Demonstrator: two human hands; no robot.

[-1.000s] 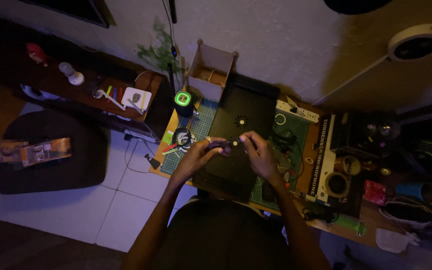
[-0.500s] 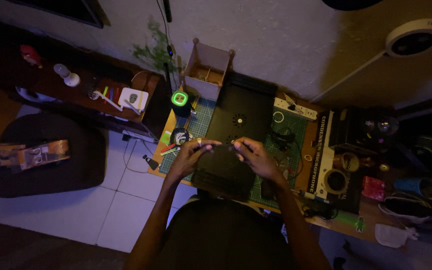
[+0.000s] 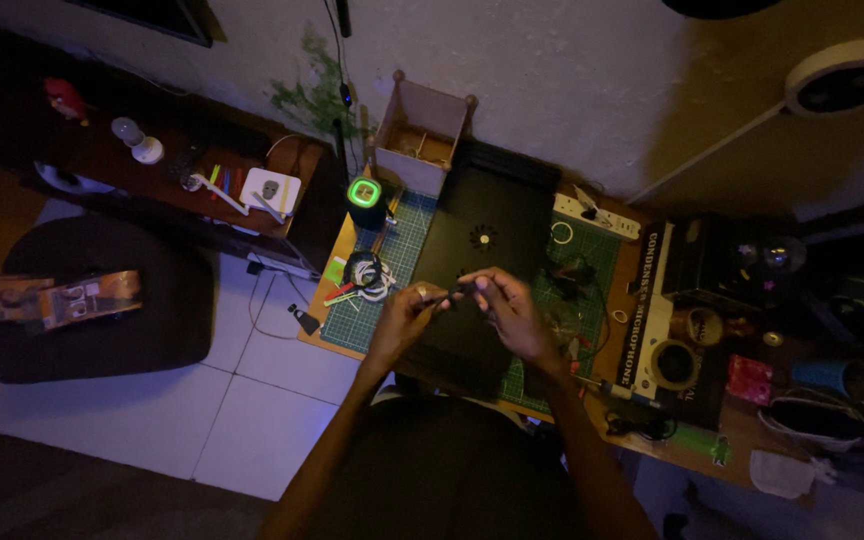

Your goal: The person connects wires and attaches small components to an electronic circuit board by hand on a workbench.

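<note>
Materials and finishes, workbench view

Matt black panel (image 3: 482,260) over a matt green gridded cutting mat (image 3: 372,300); bare wood box (image 3: 420,135); rough plastered wall (image 3: 552,90); smooth, slightly glossy floor tiles (image 3: 252,390).

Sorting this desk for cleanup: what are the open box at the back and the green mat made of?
The open box looks like unfinished pale wood or stiff board: tan walls, matte. The green mat looks like rubbery plastic: flat, matte, printed with a fine grid. The dim light leaves both uncertain.

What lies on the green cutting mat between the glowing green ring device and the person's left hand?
In the head view, a coil of white and dark cables lies on the cutting mat between the ring device and the left hand.
</note>
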